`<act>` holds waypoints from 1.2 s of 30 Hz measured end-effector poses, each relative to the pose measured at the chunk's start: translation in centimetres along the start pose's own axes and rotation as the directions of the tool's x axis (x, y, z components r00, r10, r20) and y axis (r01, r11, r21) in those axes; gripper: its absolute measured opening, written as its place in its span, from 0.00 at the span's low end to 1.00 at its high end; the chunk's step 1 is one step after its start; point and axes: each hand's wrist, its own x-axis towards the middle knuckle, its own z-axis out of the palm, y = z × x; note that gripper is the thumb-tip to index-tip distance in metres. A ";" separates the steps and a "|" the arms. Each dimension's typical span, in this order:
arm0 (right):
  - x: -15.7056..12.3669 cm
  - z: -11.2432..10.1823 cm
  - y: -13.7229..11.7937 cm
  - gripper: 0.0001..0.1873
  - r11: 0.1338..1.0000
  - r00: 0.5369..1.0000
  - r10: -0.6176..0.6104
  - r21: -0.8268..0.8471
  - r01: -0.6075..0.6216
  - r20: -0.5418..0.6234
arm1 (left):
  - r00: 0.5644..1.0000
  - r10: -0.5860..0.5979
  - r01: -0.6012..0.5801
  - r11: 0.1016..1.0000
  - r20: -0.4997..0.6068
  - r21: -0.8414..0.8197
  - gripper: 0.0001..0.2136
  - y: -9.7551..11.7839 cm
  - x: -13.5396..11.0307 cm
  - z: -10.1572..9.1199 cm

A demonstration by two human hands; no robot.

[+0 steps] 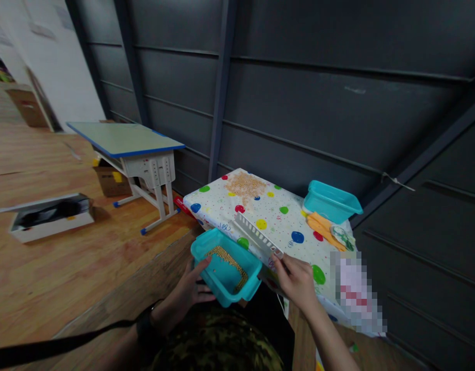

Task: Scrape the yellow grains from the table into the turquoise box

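Note:
My left hand (194, 282) grips the near left side of a teal plastic basin (255, 268), thumb over the rim and fingers beneath. The basin is tilted at the table's front edge, and small yellow grains that look like soybeans (225, 256) lie in a band along its bottom. In my right hand (297, 281) is a long white plastic strip (256, 232) with a row of slots, held by its near end over the cloth. Farther back, a patch of pale tan grains (245, 186) is spread on the dotted tablecloth (278, 211).
A second teal basin (332, 202) stands at the table's back right, with orange gloves (323, 229) before it. A pixelated item (355, 291) lies at the right corner. Leftward are a school desk (125, 138) and an open white box (51, 216); a dark panelled wall (291, 103) rises behind.

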 end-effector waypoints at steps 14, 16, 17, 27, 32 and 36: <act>0.5 -0.6 -1.1 0.27 0.995 1.000 0.022 0.098 -0.022 0.004 | 0.999 -0.033 0.033 0.999 -0.009 0.014 0.32 -0.9 1.6 -0.7; 0.9 -0.9 -1.1 0.26 0.995 1.000 0.013 0.103 -0.010 -0.027 | 0.999 -0.037 0.037 0.999 -0.013 0.010 0.33 -0.7 1.6 -0.5; 1.1 -1.0 -1.1 0.26 0.994 0.999 0.017 0.110 -0.013 -0.035 | 0.999 -0.031 0.032 0.999 -0.014 0.009 0.33 -0.8 1.5 -0.5; 1.2 0.2 -1.0 0.37 0.958 0.973 0.201 0.186 -0.219 0.110 | 1.000 -0.013 0.014 1.000 -0.012 0.023 0.33 -0.8 1.3 -0.6; 2.2 -0.3 1.1 0.42 0.849 0.857 0.487 0.139 -0.510 0.168 | 1.000 0.000 0.000 0.999 -0.001 0.039 0.33 -0.8 1.2 -0.6; 2.8 -0.4 2.4 0.42 0.737 0.752 0.604 0.175 -0.653 0.264 | 1.000 0.005 -0.005 0.999 0.007 0.032 0.34 -1.2 1.3 -0.8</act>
